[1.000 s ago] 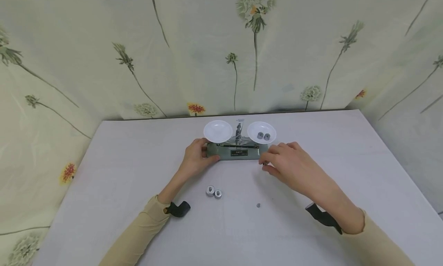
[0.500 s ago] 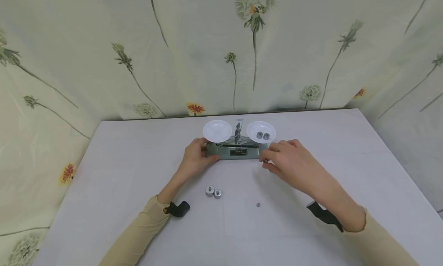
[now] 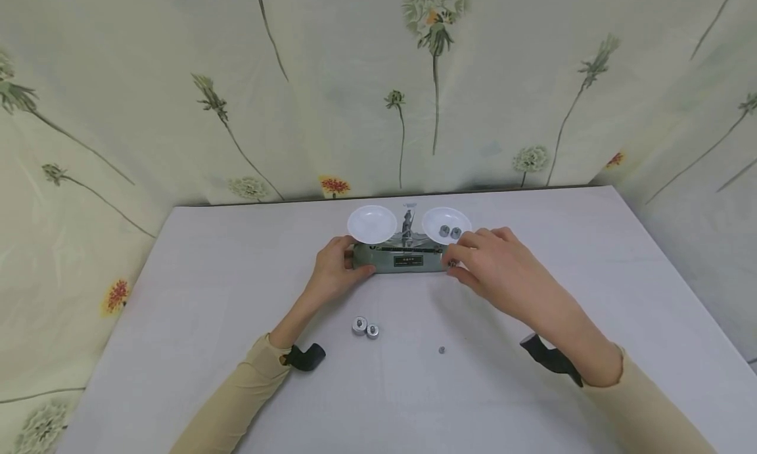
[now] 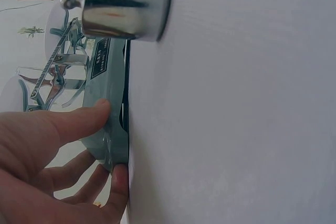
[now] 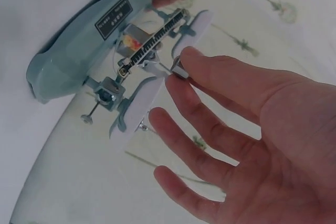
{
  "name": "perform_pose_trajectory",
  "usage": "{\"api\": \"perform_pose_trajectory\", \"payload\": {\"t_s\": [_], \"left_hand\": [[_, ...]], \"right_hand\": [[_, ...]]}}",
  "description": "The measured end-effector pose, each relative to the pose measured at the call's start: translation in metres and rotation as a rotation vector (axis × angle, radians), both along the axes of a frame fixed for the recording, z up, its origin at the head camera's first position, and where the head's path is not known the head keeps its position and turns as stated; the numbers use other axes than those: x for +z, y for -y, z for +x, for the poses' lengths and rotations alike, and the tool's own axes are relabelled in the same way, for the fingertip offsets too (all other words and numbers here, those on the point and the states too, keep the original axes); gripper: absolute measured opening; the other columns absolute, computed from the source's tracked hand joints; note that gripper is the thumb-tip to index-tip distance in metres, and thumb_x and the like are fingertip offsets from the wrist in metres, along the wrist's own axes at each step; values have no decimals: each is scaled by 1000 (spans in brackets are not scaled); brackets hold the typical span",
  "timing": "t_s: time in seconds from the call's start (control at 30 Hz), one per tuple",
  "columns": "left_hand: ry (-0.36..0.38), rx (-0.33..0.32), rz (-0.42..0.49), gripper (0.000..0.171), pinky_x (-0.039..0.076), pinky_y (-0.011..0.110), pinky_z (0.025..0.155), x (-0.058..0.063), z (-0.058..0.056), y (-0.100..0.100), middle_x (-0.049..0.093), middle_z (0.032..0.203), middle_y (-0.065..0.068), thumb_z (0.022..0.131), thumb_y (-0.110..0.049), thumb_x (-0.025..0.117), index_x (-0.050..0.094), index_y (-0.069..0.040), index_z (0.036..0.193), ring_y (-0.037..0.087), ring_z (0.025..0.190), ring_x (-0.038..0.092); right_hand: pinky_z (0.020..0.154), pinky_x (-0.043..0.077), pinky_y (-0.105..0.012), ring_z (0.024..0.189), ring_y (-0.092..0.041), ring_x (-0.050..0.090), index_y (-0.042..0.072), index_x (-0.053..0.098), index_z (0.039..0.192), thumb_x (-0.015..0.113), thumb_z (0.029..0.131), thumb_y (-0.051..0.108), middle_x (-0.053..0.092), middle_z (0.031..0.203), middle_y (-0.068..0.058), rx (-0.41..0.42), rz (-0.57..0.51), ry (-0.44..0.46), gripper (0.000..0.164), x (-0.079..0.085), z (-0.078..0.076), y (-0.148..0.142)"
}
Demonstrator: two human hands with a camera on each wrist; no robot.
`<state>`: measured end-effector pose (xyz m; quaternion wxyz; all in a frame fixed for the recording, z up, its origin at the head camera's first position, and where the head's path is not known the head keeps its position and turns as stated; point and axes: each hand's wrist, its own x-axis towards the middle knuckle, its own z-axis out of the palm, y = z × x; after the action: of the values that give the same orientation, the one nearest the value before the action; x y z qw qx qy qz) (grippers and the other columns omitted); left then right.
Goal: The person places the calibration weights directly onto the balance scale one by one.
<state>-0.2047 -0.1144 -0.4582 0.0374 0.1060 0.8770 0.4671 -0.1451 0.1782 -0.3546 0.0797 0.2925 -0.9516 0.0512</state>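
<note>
A balance scale with a green base (image 3: 395, 265) stands toward the back of the table. My left hand (image 3: 332, 270) grips the base's left end, the thumb on its front and the fingers around the end. Between thumb and index finger my right hand (image 3: 499, 273) pinches a small metal weight (image 5: 180, 70), its other fingers spread apart. That hand is in front of the scale's right pan (image 3: 439, 213), where two metal weights (image 3: 450, 232) sit. Nothing lies on the left white pan (image 3: 371, 225). In the left wrist view a shiny knobbed weight (image 4: 126, 6) looms close.
Two larger weights (image 3: 365, 328) stand side by side on the white tabletop (image 3: 402, 401), between the forearms. A tiny weight (image 3: 441, 350) lies to their right. Behind the table hangs a flower-printed cloth (image 3: 355, 112).
My right hand has risen slightly toward the right pan, carrying the small weight. My left hand stays on the base, and the weights on the table have not moved.
</note>
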Motion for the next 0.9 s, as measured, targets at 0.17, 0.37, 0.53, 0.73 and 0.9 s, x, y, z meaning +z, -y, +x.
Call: {"api": "perform_pose_trajectory", "payload": {"t_s": [0.17, 0.37, 0.53, 0.73, 0.9], "left_hand": [[4, 5, 1, 62, 67, 41, 100, 1, 0, 0, 60, 144, 29, 91, -10, 85, 60, 6, 145, 42, 121, 73], [16, 4, 9, 62, 67, 41, 101, 0, -1, 0, 60, 144, 29, 91, -9, 86, 60, 6, 145, 42, 120, 74], [8, 3, 4, 62, 67, 41, 100, -1, -1, 0, 60, 143, 29, 91, -9, 86, 60, 6, 145, 42, 119, 74], [14, 3, 13, 62, 67, 41, 100, -2, -2, 0, 60, 143, 29, 91, -10, 86, 60, 5, 145, 41, 119, 74], [3, -5, 16, 62, 68, 39, 99, -4, -1, 1, 60, 143, 28, 91, -10, 86, 60, 5, 146, 41, 121, 74]], "right_hand": [[100, 55, -56, 99, -26, 70, 19, 80, 109, 86, 92, 14, 78, 104, -2, -11, -16, -3, 18, 1, -4, 1], [100, 55, -56, 99, -26, 71, 19, 81, 110, 85, 93, 14, 79, 104, -2, -21, -25, -4, 17, 2, -7, 1], [99, 56, -57, 98, -27, 71, 18, 81, 110, 86, 93, 14, 79, 103, -3, -26, -27, -7, 18, 2, -9, 0], [98, 56, -57, 93, -25, 69, 18, 80, 108, 85, 93, 13, 77, 100, -1, -25, -47, -3, 16, 2, -14, -1], [97, 55, -57, 92, -24, 69, 17, 79, 106, 84, 94, 13, 77, 99, -1, -21, -60, -5, 14, 1, -16, -2]]}}
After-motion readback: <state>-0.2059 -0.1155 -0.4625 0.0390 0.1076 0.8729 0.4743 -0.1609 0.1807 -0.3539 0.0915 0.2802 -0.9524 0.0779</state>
